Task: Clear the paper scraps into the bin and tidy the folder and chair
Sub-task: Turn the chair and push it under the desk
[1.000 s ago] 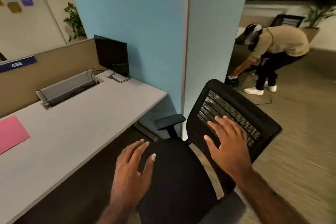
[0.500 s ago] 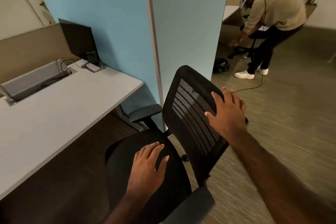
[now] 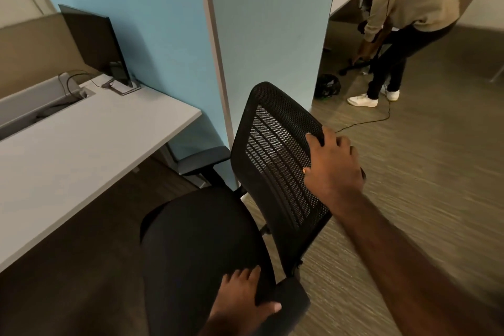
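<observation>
A black office chair (image 3: 196,243) with a mesh backrest stands in front of me, beside the grey desk (image 3: 68,155). My right hand (image 3: 331,169) grips the top right edge of the backrest, fingers curled over the rim. My left hand (image 3: 242,300) lies on the near edge of the seat, thumb against the near armrest. The chair's far armrest sits just off the desk's corner. No folder, paper scraps or bin show in this view.
A dark monitor (image 3: 94,43) stands at the desk's back against a blue partition (image 3: 261,21). Behind the partition a person (image 3: 403,27) bends over a black object (image 3: 327,86) on the floor. A thin cable (image 3: 362,121) runs across the carpet.
My right hand went from hovering at the backrest to gripping its top edge. My left hand slid back along the seat to its near edge. The view turned right, and the pink folder left the frame.
</observation>
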{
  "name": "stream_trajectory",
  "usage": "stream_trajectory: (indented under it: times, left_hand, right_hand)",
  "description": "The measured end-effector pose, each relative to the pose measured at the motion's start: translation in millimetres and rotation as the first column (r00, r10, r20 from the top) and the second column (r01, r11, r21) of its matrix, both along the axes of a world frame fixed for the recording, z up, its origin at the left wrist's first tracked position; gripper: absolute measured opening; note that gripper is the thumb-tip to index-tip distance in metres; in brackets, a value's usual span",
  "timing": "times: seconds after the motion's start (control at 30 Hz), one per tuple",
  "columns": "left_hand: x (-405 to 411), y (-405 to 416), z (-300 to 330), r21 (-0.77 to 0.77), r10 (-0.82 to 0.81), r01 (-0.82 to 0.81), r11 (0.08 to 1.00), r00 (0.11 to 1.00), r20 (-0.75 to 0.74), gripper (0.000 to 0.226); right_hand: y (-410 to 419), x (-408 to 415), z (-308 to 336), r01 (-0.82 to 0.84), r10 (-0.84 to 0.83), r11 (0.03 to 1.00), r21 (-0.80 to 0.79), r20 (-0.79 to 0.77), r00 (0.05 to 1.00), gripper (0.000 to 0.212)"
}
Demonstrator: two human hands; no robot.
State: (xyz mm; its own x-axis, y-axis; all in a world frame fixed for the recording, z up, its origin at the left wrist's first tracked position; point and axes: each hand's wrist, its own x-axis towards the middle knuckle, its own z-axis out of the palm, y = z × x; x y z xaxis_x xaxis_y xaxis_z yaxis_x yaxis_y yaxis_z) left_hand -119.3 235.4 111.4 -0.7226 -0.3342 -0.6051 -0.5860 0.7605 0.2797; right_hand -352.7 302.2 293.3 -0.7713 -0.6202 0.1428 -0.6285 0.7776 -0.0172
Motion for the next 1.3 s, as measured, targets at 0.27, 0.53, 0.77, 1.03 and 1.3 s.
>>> stream_trajectory:
  times: [0.27,0.53,0.77,1.03,1.3]
  left_hand:
    - [-15,28,-65,0.107,-0.082,0.053,0.993,0.956,0.281,0.086]
    - [-13,12,-88,0.090,0.005,-0.026,0.996,0.975,0.221,0.062]
    - [22,-5,-88,0.031,0.153,-0.159,0.987,0.977,0.146,0.046]
    - [88,-55,-74,-0.032,0.151,-0.148,0.988,0.970,0.190,0.047]
    - [177,-134,-72,-0.082,0.048,-0.028,0.996,0.966,0.254,0.047]
  right_hand:
    - [-9,2,1,0.007,-0.007,1.000,0.017,0.005,1.000,0.083]
    - [-27,5,7,-0.017,0.017,0.999,0.041,-0.005,1.000,0.083]
    - [-45,28,9,-0.044,0.044,0.998,0.052,-0.003,0.999,0.081]
    - [-78,82,12,-0.093,0.094,0.991,0.099,0.004,0.996,0.089]
    - [-114,148,11,-0.186,0.191,0.980,0.072,-0.058,0.980,0.089]
